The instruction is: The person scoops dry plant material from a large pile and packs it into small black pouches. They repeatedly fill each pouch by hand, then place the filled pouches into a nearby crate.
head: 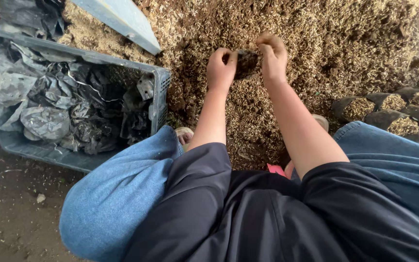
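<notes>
Bare brown earth [10, 228] fills the lower left of the frame, and beyond it a wide heap of pale husk mix [316, 43] covers the ground across the top. Nearest the camera are the person's dark sleeves and blue-jeaned knees [122, 194], spread in a squat. From there both forearms reach up to the centre of the frame. The left hand [220, 69] and right hand [272, 57] are each closed on an edge of a small black bag [246, 63], held between them just above the heap, its mouth seemingly pulled open. The bag looks thin, soft and light, likely to sag or crumple, so the rim on two opposite sides seems the best place to grip it. At mid-left stands a grey plastic crate [158, 97] stuffed with crumpled black bags [59, 106]. At the right edge a row of filled bags [389, 109] stands upright, touching one another. A grey board [122, 19] lies at the upper left.
</notes>
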